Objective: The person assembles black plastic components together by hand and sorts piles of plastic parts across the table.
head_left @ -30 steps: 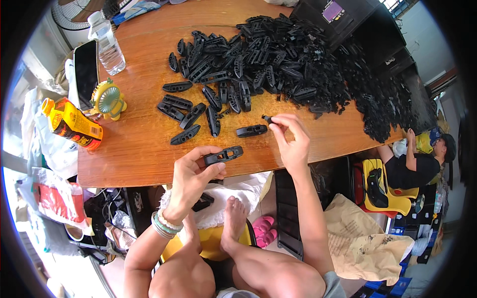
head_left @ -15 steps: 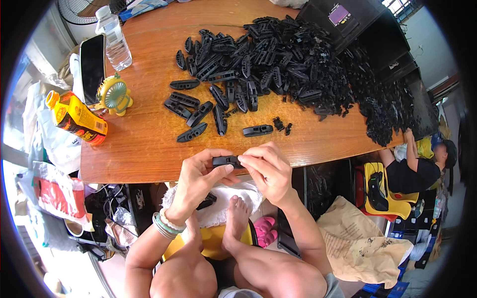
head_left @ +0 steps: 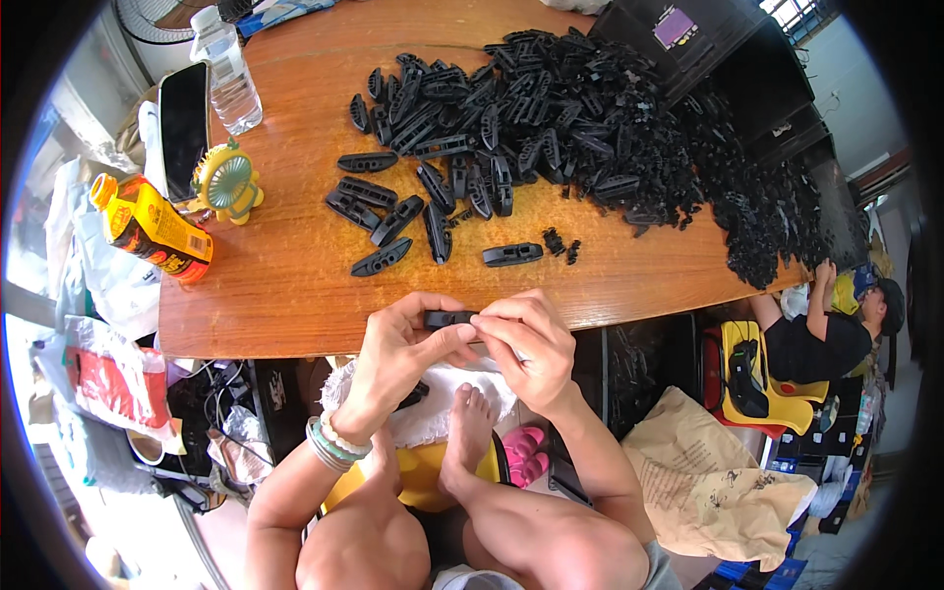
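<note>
Just past the table's near edge, a small elongated black plastic part (head_left: 444, 319) is held between both hands. My left hand (head_left: 405, 346), with bracelets at its wrist, grips the part's left side between thumb and fingers. My right hand (head_left: 532, 346) is pinched at the part's right end; whether a smaller piece sits in those fingertips is hidden. Beyond the hands a similar boat-shaped black part (head_left: 512, 255) lies alone, beside a few tiny black pieces (head_left: 554, 241). Several more such parts (head_left: 397, 220) lie loosely behind it to the left.
A big heap of black parts (head_left: 511, 98) merges into a pile of tiny pieces (head_left: 757, 216) by black bins (head_left: 669, 44). At left stand a yellow bottle (head_left: 157, 228), toy-like fan (head_left: 228, 184), phone (head_left: 184, 133) and water bottle (head_left: 228, 79). Another person (head_left: 831, 334) works at far right.
The held part has turned slightly, showing a narrower face. My right hand has shifted a little lower, its fingers still pinched at the part's end. The person at right has raised their head.
</note>
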`<state>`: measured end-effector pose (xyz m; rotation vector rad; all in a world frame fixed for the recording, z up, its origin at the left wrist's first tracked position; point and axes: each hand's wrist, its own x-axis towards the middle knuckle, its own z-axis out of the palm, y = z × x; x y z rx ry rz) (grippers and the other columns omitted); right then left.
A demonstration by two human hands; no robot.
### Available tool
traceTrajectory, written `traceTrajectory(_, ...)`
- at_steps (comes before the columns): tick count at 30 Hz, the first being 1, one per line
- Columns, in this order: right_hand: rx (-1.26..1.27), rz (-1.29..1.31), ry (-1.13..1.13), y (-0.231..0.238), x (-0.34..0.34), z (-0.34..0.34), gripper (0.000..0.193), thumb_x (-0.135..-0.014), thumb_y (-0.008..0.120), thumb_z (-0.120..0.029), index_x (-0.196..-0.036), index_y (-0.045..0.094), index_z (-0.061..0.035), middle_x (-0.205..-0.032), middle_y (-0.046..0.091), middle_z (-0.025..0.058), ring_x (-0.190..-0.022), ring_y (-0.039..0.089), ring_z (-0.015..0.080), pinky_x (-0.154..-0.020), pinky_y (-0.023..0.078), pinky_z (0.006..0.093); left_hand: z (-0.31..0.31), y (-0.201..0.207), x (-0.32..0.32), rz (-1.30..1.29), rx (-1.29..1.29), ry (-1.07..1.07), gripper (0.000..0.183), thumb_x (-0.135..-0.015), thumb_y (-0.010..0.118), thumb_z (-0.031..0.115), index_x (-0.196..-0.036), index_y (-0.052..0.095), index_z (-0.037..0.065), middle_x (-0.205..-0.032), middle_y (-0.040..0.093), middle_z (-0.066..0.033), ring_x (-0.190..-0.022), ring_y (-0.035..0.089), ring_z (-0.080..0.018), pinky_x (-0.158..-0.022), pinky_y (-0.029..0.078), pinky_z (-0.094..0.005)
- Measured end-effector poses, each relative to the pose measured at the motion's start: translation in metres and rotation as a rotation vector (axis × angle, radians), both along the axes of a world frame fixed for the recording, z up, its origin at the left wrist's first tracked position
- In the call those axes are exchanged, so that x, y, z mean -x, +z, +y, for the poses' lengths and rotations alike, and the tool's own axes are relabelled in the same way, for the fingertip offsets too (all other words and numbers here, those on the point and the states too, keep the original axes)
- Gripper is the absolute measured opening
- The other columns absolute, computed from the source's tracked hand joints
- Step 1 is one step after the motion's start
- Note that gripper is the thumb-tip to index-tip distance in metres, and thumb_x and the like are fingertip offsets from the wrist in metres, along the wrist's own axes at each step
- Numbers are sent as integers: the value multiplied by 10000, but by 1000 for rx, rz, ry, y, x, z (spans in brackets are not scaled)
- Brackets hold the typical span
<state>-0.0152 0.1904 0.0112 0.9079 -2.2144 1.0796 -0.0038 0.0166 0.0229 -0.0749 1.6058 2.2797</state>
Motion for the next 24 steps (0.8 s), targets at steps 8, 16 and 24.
traceTrajectory(8, 312, -906, 82, -5, -20, 6, 265, -874, 629, -125, -1068, 598, 53, -871, 652, 98, -706, 621, 110, -626, 493, 244, -4, -6, -7, 62, 120, -10, 172, -843, 614, 30, -999, 577, -34, -795, 651, -92, -687, 632, -112, -608, 510, -229)
traceTrajectory(16, -167, -1439, 120, -9, -20, 37, 229, -855, 638, -111, -993, 626, 72, -717, 663, 112, -631, 628, 111, -584, 503, 249, -30, -6, 4, 604, 997, 62, 235, -778, 702, 91, -981, 621, 6, -764, 623, -80, -645, 615, -189, -605, 494, -285)
traceTrajectory(24, 8, -512, -135, 5, 29, -3, 79, -845, 610, -40, -889, 650, 12, -741, 607, 95, -622, 586, 162, -561, 462, 290, -52, -30, 39, 915, 1239, 301, 267, -702, 655, -4, -952, 563, 17, -819, 538, -128, -838, 518, -310, -706, 451, -383)
